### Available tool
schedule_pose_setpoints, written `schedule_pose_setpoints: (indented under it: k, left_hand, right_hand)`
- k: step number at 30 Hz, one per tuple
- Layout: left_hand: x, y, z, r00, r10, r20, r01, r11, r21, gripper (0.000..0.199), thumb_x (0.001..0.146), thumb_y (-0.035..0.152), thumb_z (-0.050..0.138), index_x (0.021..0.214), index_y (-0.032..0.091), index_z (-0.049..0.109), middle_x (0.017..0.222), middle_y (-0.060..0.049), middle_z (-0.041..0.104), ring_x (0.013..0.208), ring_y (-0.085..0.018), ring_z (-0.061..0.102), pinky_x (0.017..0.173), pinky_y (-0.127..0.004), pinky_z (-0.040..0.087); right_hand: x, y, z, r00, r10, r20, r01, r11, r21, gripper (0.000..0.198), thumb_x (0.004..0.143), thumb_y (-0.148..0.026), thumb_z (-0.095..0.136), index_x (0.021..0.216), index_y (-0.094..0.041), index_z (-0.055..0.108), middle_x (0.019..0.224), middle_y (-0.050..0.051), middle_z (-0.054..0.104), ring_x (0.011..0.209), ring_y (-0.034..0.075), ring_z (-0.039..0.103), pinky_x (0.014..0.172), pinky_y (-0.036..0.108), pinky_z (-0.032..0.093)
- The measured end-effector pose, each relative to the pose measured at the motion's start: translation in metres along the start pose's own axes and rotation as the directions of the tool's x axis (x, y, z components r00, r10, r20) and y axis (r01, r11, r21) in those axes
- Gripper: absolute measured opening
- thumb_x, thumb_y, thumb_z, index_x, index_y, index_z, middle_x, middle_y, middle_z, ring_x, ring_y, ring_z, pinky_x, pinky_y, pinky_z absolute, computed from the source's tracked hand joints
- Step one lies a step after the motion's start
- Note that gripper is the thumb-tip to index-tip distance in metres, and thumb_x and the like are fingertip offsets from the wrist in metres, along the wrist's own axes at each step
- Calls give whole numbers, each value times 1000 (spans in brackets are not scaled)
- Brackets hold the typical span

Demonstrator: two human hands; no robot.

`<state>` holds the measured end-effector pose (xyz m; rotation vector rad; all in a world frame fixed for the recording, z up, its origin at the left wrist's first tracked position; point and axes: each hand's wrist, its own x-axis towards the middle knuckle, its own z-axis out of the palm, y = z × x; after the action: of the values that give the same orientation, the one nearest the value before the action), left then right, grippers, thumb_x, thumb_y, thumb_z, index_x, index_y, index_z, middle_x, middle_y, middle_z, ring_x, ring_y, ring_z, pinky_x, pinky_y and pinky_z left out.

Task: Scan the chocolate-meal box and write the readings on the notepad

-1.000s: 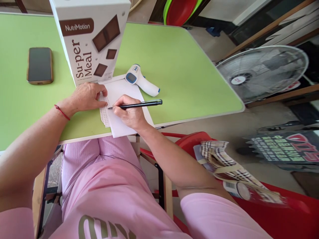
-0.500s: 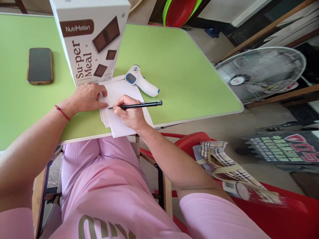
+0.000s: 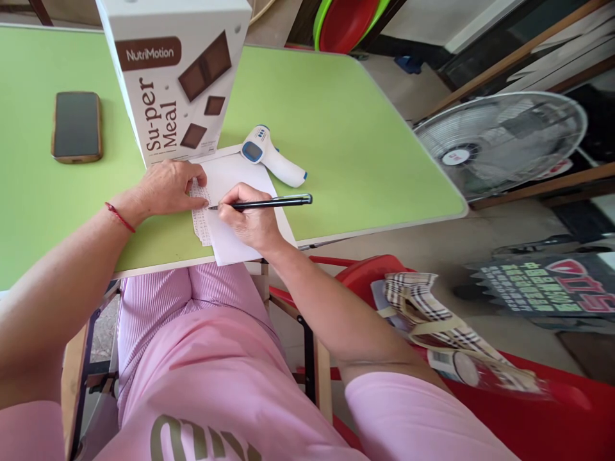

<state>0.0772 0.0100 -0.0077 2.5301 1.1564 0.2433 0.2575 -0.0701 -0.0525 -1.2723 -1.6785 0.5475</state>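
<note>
My right hand (image 3: 250, 218) is closed round a black pen (image 3: 273, 202), its tip on the left part of a white sheet of paper (image 3: 230, 250). My left hand (image 3: 168, 187) rests at the sheet's left side, thumb and forefinger apart. Under and beside its thumb lies a narrow printed slip (image 3: 200, 224) with rows of small marks, too fine to read. A white box (image 3: 182, 77) with chocolate pictures stands upright just beyond both hands. At the sheet's far right corner lies a white and blue infrared thermometer (image 3: 273, 157).
The green table (image 3: 331, 128) carries a phone (image 3: 77, 126) on the left. A standing fan (image 3: 500, 144) is off the right end. On a red chair (image 3: 567, 422) lie a checked bag (image 3: 423, 301) and a clear plastic bottle (image 3: 509, 378).
Hardly anything differs. The pen and both hands stay in place, and the view has shifted very slightly.
</note>
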Motion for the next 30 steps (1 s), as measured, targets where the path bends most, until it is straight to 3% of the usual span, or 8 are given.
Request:
schedule_pose_setpoints:
  k: [14, 30]
  left_hand:
    - [0, 1, -1, 1000, -10, 11, 10, 1000, -8, 39, 73, 37, 69, 105, 16, 72, 76, -2, 65, 67, -18, 56, 63, -29, 37]
    - [0, 0, -1, 1000, 3, 7, -3, 1000, 0, 37, 73, 39, 69, 103, 18, 72, 76, -2, 67, 68, -18, 58, 62, -28, 37]
  right_hand:
    - [0, 2, 0, 996, -14, -89, 20, 998, 58, 10, 77, -26, 56, 69, -22, 52, 61, -2, 58, 56, 12, 49, 56, 27, 42]
    - [1, 3, 0, 998, 25, -55, -27, 999, -34, 12, 76, -29, 57, 67, -23, 51, 61, -3, 57, 57, 12, 48, 57, 27, 43]
